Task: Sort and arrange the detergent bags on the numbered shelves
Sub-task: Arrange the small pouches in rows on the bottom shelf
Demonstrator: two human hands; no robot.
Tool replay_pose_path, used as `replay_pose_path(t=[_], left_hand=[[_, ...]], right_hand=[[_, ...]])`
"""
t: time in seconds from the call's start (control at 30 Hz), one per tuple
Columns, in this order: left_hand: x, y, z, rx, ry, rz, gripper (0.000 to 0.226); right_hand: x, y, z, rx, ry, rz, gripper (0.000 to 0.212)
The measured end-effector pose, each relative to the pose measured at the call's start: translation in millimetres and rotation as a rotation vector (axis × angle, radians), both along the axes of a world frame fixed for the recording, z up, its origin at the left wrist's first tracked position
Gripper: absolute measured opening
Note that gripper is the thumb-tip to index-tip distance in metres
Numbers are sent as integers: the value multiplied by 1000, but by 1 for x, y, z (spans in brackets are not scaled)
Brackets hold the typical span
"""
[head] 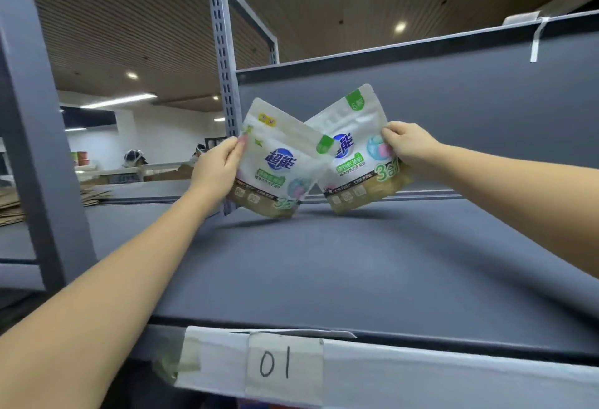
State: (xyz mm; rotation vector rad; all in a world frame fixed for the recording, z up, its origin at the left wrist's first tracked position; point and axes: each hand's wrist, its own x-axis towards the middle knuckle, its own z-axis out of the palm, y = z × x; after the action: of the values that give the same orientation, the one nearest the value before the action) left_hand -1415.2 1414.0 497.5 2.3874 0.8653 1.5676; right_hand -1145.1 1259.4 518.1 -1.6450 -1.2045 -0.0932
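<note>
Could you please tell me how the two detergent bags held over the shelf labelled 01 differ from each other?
The left bag tilts clockwise, gripped by the left hand; the right bag tilts anticlockwise, pinched by the right hand. The left bag overlaps the right bag's front, hiding part of its logo. Both are white pouches with the same print, bottoms near the shelf.

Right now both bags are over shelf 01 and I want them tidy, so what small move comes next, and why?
Probably tip each bag upright. The left hand holds the left bag and the right hand the right bag; both lean inward with their upper corners overlapping, bottoms at the shelf.
</note>
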Motion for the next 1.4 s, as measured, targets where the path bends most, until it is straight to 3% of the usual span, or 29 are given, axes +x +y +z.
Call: replay_pose_path(t=[0.07,0.2,0.37,0.5,0.67,0.87,1.0,1.1,1.27,1.4], left_hand=[[6,-7,2,-59,-114,-49,40],[16,-27,-13,-293,-110,-138,36],[12,-44,-24,-870,-181,-545,28],[12,-65,-27,-1045,-127,-699,20],[2,-88,-29,-996,-208,-773,35],[-30,-127,-33,-865,-332,-786,33],[-63,-163,-34,-792,-347,-847,20],[-93,-193,-45,-786,-343,-887,26],[-129,-235,-88,-770,-348,-974,17],[-147,-267,-143,-888,-325,-1024,26]], right_hand=[[6,-10,-7,17,160,59,22],[5,-30,-23,46,465,274,20],[0,-34,-50,-182,506,365,30],[-13,-36,-54,-121,528,345,28],[-21,-64,-39,-2,492,212,13],[-60,-143,-28,232,546,125,13],[-108,-198,-32,381,623,136,18],[-154,-238,-49,449,628,126,19],[-218,-303,-92,536,606,82,5],[-251,-351,-143,509,620,-38,13]])
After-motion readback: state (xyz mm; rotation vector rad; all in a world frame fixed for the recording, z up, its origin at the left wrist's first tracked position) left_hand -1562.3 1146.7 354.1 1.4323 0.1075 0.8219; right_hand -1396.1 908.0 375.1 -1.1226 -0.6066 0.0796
